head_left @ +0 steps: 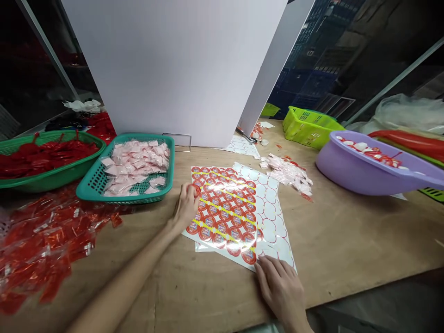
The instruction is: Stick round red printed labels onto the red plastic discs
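Our plywood worktop (pixel 333 240) keeps everything within reach: a lilac plastic basin (pixel 347 171) on the right, and on the left a green basket (pixel 45 185) of red sachets, a teal basket (pixel 138 137) of pink sachets and a spread of loose red sachets (pixel 45 245). Between them, a sheet of round red labels (pixel 225 208) lies over a white backing sheet (pixel 272 212). Our right grip (pixel 280 289) rests open, fingers spread, on the lower corner, apparently steadying the sheets. Our left grip (pixel 187 208) closes on a single label (pixel 196 189) at the sheet's edge.
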`<state>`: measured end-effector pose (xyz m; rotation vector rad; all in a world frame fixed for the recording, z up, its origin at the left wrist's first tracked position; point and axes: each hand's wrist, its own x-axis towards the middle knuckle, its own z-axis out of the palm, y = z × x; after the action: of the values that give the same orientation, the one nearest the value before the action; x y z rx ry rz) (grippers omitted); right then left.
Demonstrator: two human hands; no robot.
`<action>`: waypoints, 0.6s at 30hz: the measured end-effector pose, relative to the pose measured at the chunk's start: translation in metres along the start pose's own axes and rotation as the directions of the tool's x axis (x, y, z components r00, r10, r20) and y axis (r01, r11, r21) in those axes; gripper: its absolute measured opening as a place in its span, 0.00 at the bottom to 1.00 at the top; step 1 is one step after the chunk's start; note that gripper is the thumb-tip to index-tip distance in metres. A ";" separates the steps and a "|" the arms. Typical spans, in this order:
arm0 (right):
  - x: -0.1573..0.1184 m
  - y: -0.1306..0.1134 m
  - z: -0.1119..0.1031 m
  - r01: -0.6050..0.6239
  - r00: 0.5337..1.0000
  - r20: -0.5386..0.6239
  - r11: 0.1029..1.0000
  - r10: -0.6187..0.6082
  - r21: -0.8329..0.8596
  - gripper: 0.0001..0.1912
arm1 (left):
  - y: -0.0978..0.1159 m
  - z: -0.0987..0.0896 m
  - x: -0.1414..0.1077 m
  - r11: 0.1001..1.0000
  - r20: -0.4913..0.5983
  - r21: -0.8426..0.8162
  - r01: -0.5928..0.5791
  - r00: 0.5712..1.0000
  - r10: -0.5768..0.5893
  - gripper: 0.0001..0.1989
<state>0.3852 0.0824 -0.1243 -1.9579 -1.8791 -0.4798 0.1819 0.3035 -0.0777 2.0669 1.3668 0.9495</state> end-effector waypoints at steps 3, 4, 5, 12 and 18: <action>-0.010 0.007 -0.005 0.020 1.000 0.018 1.000 -0.020 -0.006 0.14 | -0.008 0.018 0.049 0.996 -0.056 0.034 0.087 0.995 -0.085 0.06; -0.013 0.011 -0.005 0.009 1.000 0.024 1.000 -0.009 -0.021 0.15 | -0.012 0.022 0.062 0.992 -0.074 0.036 0.120 0.990 -0.117 0.07; -0.017 0.015 -0.005 -0.004 1.000 0.025 0.999 0.005 -0.039 0.16 | -0.016 0.024 0.072 0.988 -0.088 0.032 0.151 0.985 -0.147 0.08; -0.003 0.038 -0.006 -0.207 0.977 0.000 0.958 0.212 0.200 0.15 | -0.004 0.018 0.064 0.988 -0.032 -0.105 0.117 0.992 -0.121 0.16; 0.072 -0.005 0.007 -0.167 0.985 0.037 0.883 0.168 0.439 0.19 | 0.030 0.014 -0.033 0.933 0.357 -0.292 0.211 0.929 -0.099 0.12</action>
<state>0.3839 0.1488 -0.0946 -1.7820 -1.6180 0.0029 0.2016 0.2615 -0.0746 1.7411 1.0917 0.6617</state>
